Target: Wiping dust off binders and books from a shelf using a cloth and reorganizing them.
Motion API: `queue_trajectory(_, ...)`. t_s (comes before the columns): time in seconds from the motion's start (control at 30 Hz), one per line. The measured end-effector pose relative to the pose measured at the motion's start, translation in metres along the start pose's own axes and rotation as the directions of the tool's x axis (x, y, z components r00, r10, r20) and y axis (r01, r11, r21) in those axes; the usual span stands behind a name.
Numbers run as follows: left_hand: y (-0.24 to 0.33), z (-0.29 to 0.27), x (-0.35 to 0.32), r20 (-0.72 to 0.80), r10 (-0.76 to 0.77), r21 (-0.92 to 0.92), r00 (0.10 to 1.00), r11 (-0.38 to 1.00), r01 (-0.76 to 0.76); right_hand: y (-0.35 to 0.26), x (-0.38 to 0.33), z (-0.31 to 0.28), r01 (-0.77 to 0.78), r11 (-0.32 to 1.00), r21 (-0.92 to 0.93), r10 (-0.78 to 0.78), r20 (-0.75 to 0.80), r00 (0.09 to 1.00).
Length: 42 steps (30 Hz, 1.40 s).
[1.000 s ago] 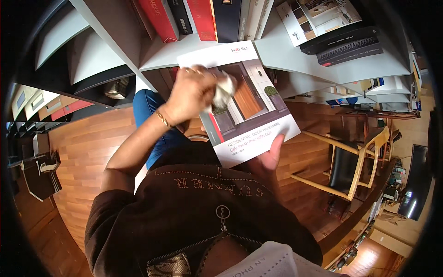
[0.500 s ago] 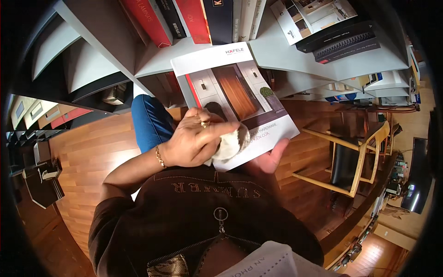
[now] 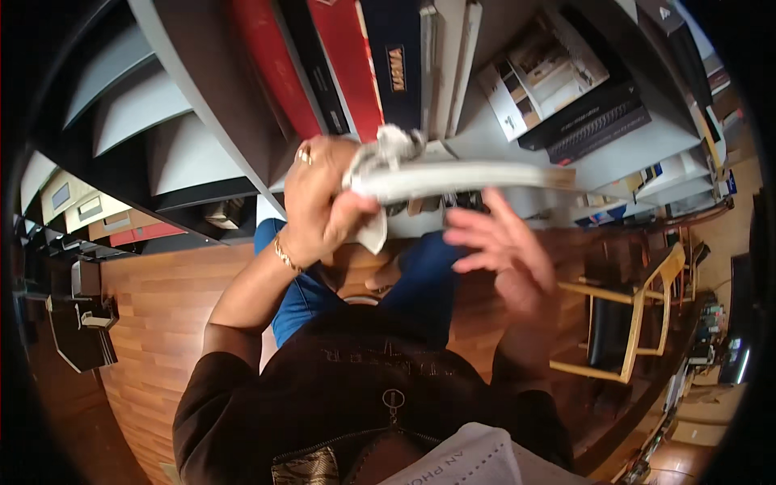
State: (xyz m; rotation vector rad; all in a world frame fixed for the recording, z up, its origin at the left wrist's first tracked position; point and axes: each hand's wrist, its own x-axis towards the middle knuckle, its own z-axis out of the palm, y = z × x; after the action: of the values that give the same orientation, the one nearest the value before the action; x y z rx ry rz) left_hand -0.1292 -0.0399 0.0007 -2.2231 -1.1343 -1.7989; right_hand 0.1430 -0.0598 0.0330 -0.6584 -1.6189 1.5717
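My left hand, with a ring and a bracelet, is closed on one end of a thick catalogue. The catalogue is turned edge-on and smeared by motion, so its cover is hidden. A crumpled white cloth is bunched in the same hand, along the catalogue's upper side, and a loose corner hangs below. Just under the catalogue's right part, my right hand has its fingers spread. It is blurred and appears to hold nothing.
Ahead is a grey shelf with upright red binders and a dark blue book. Right of them lie stacked dark books. Cubby shelves stand at left. A wooden chair with a black seat is at right.
The catalogue has gone from cover-up over my lap to edge-on and higher, near the shelf. My left hand, pointing over its cover before, now grips its end; my right hand has come off it.
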Motion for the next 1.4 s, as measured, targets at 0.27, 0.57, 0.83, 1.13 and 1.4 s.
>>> queue_trajectory(0.27, -0.006, -0.006, 0.000, -0.028, -0.002, -0.060, 1.000, 0.998, 0.001, -0.021, 0.054, 0.007, 0.040, 0.099, -0.994, -0.556, -0.022, 0.831)
queue_trajectory(0.57, 0.011, 0.003, -0.090, 0.275, 0.291, -0.122, 0.916, 0.956, -0.267, 0.057, -0.008, -0.033, 0.230, 0.054, -0.972, -0.664, 0.137, 0.735)
queue_trajectory(0.83, 0.003, -0.004, -0.080, 0.391, 0.244, -0.257, 0.887, 0.955, -0.149, 0.073, -0.011, -0.031, 0.248, 0.031, -0.968, -0.656, 0.167, 0.736)
queue_trajectory(1.13, -0.008, -0.017, -0.042, 0.318, 0.134, -0.374, 0.938, 0.927, -0.006, 0.049, 0.001, -0.011, 0.207, 0.029, -0.978, -0.680, 0.133, 0.721)
queue_trajectory(1.4, -0.010, -0.014, -0.016, 0.245, 0.020, -0.386, 0.969, 0.919, 0.078, 0.021, 0.007, -0.005, 0.028, -0.058, -0.998, -0.612, 0.058, 0.789)
